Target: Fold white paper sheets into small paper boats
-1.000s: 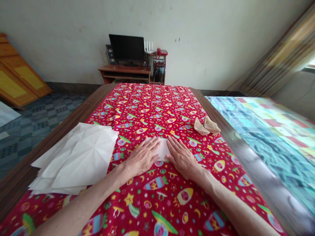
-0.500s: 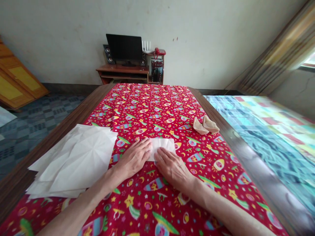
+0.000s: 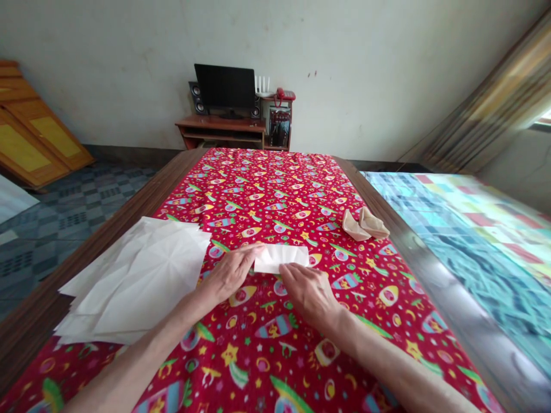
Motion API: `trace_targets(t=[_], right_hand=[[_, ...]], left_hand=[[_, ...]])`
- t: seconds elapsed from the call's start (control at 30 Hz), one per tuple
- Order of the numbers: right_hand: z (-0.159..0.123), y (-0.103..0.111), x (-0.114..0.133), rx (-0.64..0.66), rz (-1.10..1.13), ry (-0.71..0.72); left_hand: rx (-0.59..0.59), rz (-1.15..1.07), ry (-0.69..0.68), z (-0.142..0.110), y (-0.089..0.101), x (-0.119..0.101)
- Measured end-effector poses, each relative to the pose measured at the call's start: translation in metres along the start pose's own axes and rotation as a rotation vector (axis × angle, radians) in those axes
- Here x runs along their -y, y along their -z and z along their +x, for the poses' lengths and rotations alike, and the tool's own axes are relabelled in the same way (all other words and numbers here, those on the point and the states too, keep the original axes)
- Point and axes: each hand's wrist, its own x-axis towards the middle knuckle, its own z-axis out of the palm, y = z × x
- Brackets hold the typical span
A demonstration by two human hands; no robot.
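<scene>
A folded piece of white paper (image 3: 282, 258) lies in the middle of the red patterned cloth as a narrow strip, with crease lines across it. My left hand (image 3: 230, 274) has its fingers closed on the strip's left end. At the near edge, right of the middle, the bunched fingertips of my right hand (image 3: 310, 292) grip the same paper; the thumb is mostly hidden. A fanned pile of creased white paper sheets (image 3: 142, 281) rests left of my left forearm. Two small folded beige pieces (image 3: 365, 223) sit together at the right side of the cloth.
The cloth (image 3: 275, 189) covers a dark wooden table (image 3: 159, 180). Beyond it stands a small desk (image 3: 221, 123) with a monitor (image 3: 224, 87), speakers and a red telephone (image 3: 284, 93). A bed (image 3: 465, 229) is to the right, an orange cabinet (image 3: 41, 126) to the left.
The paper now shows as a shallower strip. My hands, spread flatter on it before, have drawn their fingers in at its left end and near edge. The whole view has shifted slightly.
</scene>
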Motion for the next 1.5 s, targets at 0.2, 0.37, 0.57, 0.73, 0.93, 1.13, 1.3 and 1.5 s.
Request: trace_targets(t=[0.2, 0.37, 0.57, 0.73, 0.93, 1.13, 1.3, 1.5], right_hand=[[0.008, 0.019, -0.018, -0.313, 0.802, -0.498], [0.014, 0.014, -0.02, -0.265, 1.356, -0.694], [0.005, -0.017, -0.02, -0.141, 1.237, -0.735], [0.002, -0.025, -0.027, -0.097, 1.049, -0.745], [0.006, -0.027, -0.029, -0.086, 1.06, -0.754], [0.001, -0.01, -0.033, -0.026, 0.665, -0.634], [-0.027, 0.005, -0.043, -0.051, 0.268, -0.155], [-0.036, -0.009, -0.045, -0.037, 0.382, -0.026]], left_hand=[[-0.079, -0.457, 0.231, 0.003, 0.009, -0.007], [0.004, -0.641, 0.203, 0.005, 0.002, -0.031], [-0.059, -0.472, 0.3, -0.001, -0.02, -0.012], [-0.172, 0.051, 0.094, -0.009, -0.014, -0.01], [0.159, 0.203, -0.293, -0.022, -0.013, -0.04], [0.121, 0.238, -0.237, -0.027, -0.031, -0.032], [0.077, 0.209, -0.24, -0.025, -0.03, -0.03], [0.041, 0.153, -0.23, -0.03, -0.027, -0.025]])
